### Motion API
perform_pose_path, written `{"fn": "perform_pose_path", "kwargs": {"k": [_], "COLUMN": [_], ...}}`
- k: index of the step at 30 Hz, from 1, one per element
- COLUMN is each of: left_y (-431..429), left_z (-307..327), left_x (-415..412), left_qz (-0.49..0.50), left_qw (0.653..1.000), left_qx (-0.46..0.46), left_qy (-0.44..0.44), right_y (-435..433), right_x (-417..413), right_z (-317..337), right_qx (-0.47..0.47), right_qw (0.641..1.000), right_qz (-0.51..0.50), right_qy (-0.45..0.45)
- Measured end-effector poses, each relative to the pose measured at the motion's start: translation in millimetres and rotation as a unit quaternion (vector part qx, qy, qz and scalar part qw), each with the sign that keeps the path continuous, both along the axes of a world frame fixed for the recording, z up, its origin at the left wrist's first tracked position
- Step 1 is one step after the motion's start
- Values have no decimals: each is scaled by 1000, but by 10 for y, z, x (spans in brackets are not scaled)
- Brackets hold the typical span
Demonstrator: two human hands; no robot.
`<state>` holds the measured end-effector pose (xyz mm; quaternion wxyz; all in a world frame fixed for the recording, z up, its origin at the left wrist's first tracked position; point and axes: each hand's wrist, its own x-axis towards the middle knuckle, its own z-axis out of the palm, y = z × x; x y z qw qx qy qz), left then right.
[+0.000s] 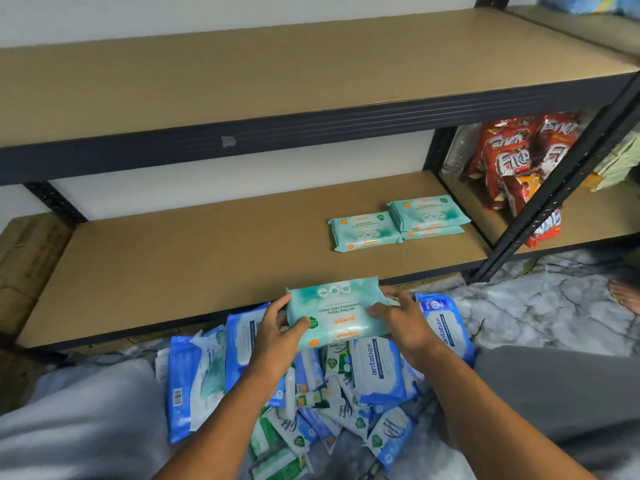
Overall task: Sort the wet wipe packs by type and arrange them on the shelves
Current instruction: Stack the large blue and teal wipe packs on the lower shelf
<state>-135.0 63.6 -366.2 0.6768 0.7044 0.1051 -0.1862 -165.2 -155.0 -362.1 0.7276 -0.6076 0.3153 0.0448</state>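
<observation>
A teal Guardian wipe pack [337, 311] is held flat between both hands just in front of the lower shelf [194, 271], with a second teal pack under it. My left hand [277, 336] grips its left end and my right hand [403, 322] its right end. On the lower shelf lie three matching teal packs: one single [365, 232] and a stack of two [429, 216] to its right. Below my hands, a heap of blue Antabax packs [379, 367] and small white-and-green packs [294, 434] covers the floor.
The upper shelf [277, 74] is bare board. Red snack bags [516, 164] fill the neighbouring bay on the right, behind a black diagonal upright [554, 199]. A cardboard box [27, 258] stands at left. My grey-trousered knees flank the heap on the marble-patterned floor.
</observation>
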Motion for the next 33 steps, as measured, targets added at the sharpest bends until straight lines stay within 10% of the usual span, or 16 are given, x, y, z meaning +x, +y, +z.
{"fn": "perform_pose_path", "kwargs": {"k": [17,33], "left_y": [-1304,-1823], "left_z": [-240,-761], "left_x": [1741,2363], "left_qz": [-77,-99], "left_qw": [993,966], "left_qx": [78,228], "left_qy": [-47,-76], "right_y": [-1120,-1363], "right_x": [1740,2378], "right_z": [-382,-829], "right_qx": [-203,-560], "right_qw": [978,813], "right_qz": [42,147], "right_qy": [-6,64]}}
